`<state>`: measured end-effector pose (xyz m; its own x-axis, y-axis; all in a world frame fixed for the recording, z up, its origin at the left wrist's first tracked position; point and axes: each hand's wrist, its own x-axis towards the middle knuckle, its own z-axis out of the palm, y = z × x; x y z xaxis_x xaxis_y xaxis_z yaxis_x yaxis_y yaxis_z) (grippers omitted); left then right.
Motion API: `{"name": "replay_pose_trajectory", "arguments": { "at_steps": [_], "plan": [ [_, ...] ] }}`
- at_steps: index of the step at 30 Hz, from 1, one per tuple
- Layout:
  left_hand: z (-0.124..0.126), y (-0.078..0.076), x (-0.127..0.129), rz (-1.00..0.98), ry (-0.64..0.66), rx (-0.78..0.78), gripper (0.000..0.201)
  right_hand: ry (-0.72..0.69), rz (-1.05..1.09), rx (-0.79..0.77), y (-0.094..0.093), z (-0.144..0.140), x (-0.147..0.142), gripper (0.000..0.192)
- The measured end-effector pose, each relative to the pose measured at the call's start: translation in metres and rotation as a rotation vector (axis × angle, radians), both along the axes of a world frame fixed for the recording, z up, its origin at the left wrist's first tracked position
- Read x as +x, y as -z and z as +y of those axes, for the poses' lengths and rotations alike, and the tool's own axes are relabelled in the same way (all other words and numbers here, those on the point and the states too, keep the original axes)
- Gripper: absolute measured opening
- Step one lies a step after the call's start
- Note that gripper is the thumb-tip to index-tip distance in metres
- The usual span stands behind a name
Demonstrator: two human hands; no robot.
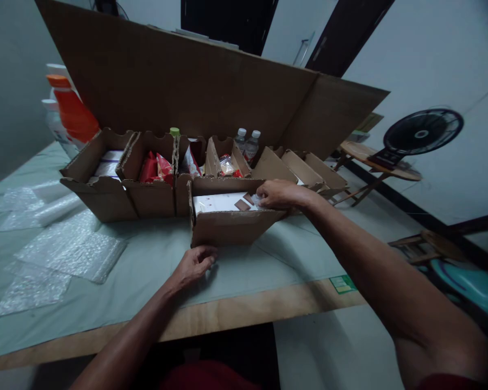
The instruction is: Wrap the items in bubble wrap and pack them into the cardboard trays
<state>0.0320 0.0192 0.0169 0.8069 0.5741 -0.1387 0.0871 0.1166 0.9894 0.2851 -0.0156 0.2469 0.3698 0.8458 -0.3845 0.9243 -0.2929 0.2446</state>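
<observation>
In front of me stands a narrow open cardboard box [228, 230]. Inside it lies a white box [217, 203] with small brown pieces [242, 205] on top. My right hand [280, 195] reaches over the right end of the cardboard box, its fingers closed on a clear, crinkled plastic piece [255, 200]; part of the grip is hidden. My left hand [196, 265] rests on the cloth at the lower left corner of that box. Its fingers are loosely bent, the thumb apart, with nothing visible between them.
Behind stand several open cardboard bins [114, 197], some holding red packets [156, 168]. Bubble wrap [73, 249] lies at left, near an orange bottle [75, 111]. A tall cardboard panel [195, 86] rises behind the bins. A black fan [421, 134] sits at right.
</observation>
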Motion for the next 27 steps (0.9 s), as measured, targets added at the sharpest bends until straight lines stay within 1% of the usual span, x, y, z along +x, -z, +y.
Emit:
{"name": "replay_pose_trajectory", "arguments": {
  "at_steps": [6, 10, 13, 14, 15, 18, 20, 22, 24, 26, 27],
  "plan": [
    [0.0, -0.005, 0.0, 0.037, -0.004, 0.008, 0.048, 0.014, 0.03, 0.01, 0.003, -0.006, 0.001, 0.03],
    [0.0, -0.007, 0.0, 0.039, -0.005, -0.008, 0.049, -0.023, 0.028, -0.027, 0.008, -0.003, 0.0, 0.026],
    [0.0, -0.006, 0.0, 0.028, -0.012, -0.02, 0.047, -0.013, 0.044, -0.002, 0.005, -0.004, -0.002, 0.026],
    [0.0, -0.006, 0.001, 0.023, -0.013, -0.023, 0.047, -0.007, 0.059, 0.05, 0.001, -0.007, -0.003, 0.027],
    [0.0, -0.006, 0.001, 0.019, -0.016, -0.025, 0.046, 0.0, 0.081, 0.134, -0.004, -0.013, -0.004, 0.028],
    [-0.001, -0.008, 0.0, 0.018, -0.036, -0.019, 0.046, 0.059, 0.131, 0.531, -0.016, -0.045, -0.003, 0.032],
    [-0.002, -0.011, -0.005, 0.026, -0.09, -0.01, 0.044, 0.139, 0.137, 0.771, -0.015, -0.076, 0.0, 0.032],
    [-0.004, -0.014, -0.014, 0.036, -0.221, -0.001, 0.039, 0.223, 0.187, 0.9, -0.001, -0.108, 0.006, 0.031],
    [-0.007, -0.017, -0.026, 0.039, -0.409, 0.034, 0.037, 0.284, 0.318, 0.937, 0.023, -0.134, 0.014, 0.032],
    [-0.007, -0.021, -0.036, 0.04, -0.568, 0.127, 0.039, 0.316, 0.463, 0.936, 0.051, -0.147, 0.02, 0.041],
    [-0.006, -0.023, -0.039, 0.033, -0.611, 0.195, 0.043, 0.319, 0.526, 0.936, 0.065, -0.148, 0.021, 0.049]
  ]
}}
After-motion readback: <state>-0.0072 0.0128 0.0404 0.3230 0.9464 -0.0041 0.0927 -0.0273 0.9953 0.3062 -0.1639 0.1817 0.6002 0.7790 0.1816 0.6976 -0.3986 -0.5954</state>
